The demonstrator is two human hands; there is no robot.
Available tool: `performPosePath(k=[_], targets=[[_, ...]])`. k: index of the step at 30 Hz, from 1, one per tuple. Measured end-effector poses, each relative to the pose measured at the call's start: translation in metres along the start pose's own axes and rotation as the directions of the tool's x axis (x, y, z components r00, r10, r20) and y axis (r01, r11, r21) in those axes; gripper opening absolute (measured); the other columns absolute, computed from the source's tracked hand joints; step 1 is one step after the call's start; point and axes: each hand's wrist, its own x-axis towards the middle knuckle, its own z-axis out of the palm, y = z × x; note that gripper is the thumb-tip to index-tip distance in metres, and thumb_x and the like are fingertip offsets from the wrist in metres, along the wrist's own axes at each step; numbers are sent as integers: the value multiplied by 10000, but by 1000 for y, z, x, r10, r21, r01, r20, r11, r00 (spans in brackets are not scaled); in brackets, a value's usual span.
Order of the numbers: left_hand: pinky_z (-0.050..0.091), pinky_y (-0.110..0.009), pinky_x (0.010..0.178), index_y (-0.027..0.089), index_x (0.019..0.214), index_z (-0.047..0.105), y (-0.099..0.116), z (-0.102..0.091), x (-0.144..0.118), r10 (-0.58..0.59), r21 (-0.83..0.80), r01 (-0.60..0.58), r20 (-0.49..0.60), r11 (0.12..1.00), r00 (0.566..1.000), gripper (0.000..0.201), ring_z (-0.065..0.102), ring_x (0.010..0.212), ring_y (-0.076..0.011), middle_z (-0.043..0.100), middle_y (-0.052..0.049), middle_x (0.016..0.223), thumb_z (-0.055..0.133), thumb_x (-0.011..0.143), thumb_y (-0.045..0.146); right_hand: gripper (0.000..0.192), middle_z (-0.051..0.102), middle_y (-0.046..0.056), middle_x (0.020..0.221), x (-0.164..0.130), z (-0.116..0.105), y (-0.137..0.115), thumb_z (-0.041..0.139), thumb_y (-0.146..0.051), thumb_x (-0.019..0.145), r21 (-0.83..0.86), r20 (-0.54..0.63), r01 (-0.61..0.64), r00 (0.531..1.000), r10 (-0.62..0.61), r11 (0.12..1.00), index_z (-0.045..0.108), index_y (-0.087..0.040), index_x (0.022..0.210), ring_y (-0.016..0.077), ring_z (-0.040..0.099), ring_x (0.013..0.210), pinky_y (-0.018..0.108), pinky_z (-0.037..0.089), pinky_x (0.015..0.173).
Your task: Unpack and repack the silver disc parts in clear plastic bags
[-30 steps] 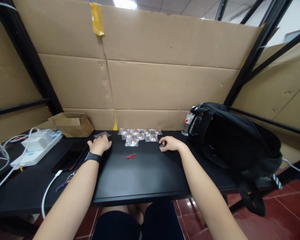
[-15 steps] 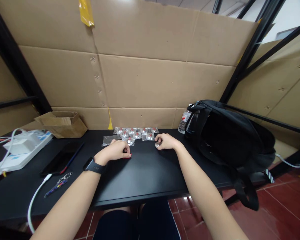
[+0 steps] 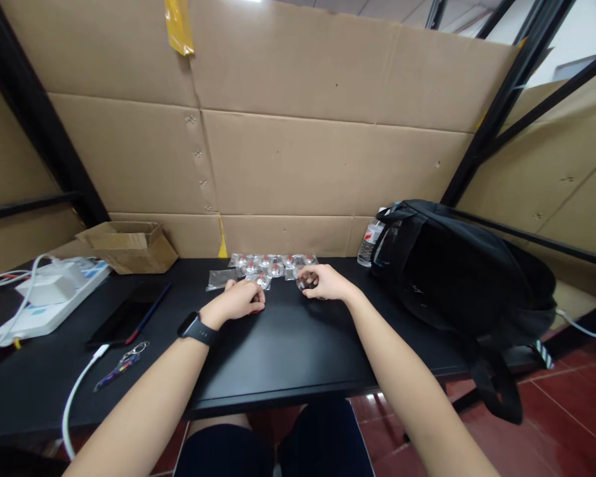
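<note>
My right hand (image 3: 328, 283) is closed around a round, shiny, see-through disc (image 3: 306, 281), held just above the black table. My left hand (image 3: 239, 300) rests on the tabletop with its fingers curled in; a bit of red (image 3: 255, 311) shows under the fingertips, too small to name. Behind both hands lie several small clear bags (image 3: 265, 261), each with a round shiny piece and a red spot inside. One such bag (image 3: 261, 281) sits right behind my left hand. A flat clear bag (image 3: 222, 279) that looks empty lies to its left.
On the left are an open cardboard box (image 3: 129, 248), a white power strip (image 3: 54, 301), a black phone (image 3: 124, 315), a pen (image 3: 149, 311) and a keyring (image 3: 122, 366). A black backpack (image 3: 471, 271) and a water bottle (image 3: 369, 242) stand right. Cardboard panels (image 3: 298, 165) wall the back.
My right hand has moved a little left with the disc, which now shows more clearly. My left hand stays in nearly the same place, fingers still curled. The view has shifted slightly.
</note>
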Motion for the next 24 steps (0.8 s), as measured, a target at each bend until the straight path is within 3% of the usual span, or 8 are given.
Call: performPosePath(k=[4, 9, 13, 16, 20, 24], targets=[[359, -386, 941, 257, 738, 688, 6, 0, 1, 10, 0, -10, -16, 1000, 1000, 157, 668, 981, -260, 760, -12, 856, 590, 857, 228, 416, 730, -5, 884, 0, 4, -9, 768, -211, 667, 5, -26, 21, 999, -21, 1000, 721, -233, 1080, 151, 657, 748, 255, 506, 722], [401, -350, 947, 268, 933, 661, 14, -3, 3, 16, -155, -59, -264, 986, 964, 131, 695, 912, -213, 770, 20, 923, 542, 926, 322, 455, 733, 12, 1049, 4, 18, -23, 748, -254, 708, 94, -85, 73, 994, -65, 993, 675, -253, 1157, 162, 689, 794, 254, 510, 709], [455, -313, 920, 258, 906, 703, 17, -5, 5, 9, -266, -125, -399, 956, 917, 145, 701, 938, -214, 778, 20, 966, 632, 879, 382, 481, 702, 51, 1166, 7, 30, -27, 751, -283, 715, 254, -143, 106, 987, -71, 961, 643, -232, 1181, 173, 705, 838, 263, 533, 711], [481, -322, 937, 247, 908, 726, 18, -5, 6, -19, -324, -143, -451, 935, 892, 177, 710, 930, -221, 786, 4, 974, 635, 881, 397, 484, 685, 71, 1186, 8, 36, -28, 761, -313, 714, 353, -165, 104, 985, -48, 930, 635, -223, 1172, 181, 706, 866, 272, 550, 716], [493, -334, 966, 245, 1091, 715, 18, -1, 8, -40, -397, -195, -511, 897, 859, 264, 722, 955, -227, 792, -13, 1004, 666, 875, 390, 490, 662, 78, 1207, 9, 39, -32, 772, -317, 711, 456, -194, 120, 981, -33, 882, 621, -226, 1169, 173, 700, 887, 272, 560, 738], [490, -350, 974, 250, 951, 759, 18, 4, 11, -40, -376, -181, -509, 909, 860, 179, 708, 1003, -244, 788, -20, 1010, 672, 886, 392, 575, 624, 82, 1243, 8, 43, -38, 786, -318, 703, 504, -247, 140, 969, -13, 852, 574, -248, 1232, 162, 698, 890, 280, 567, 780]])
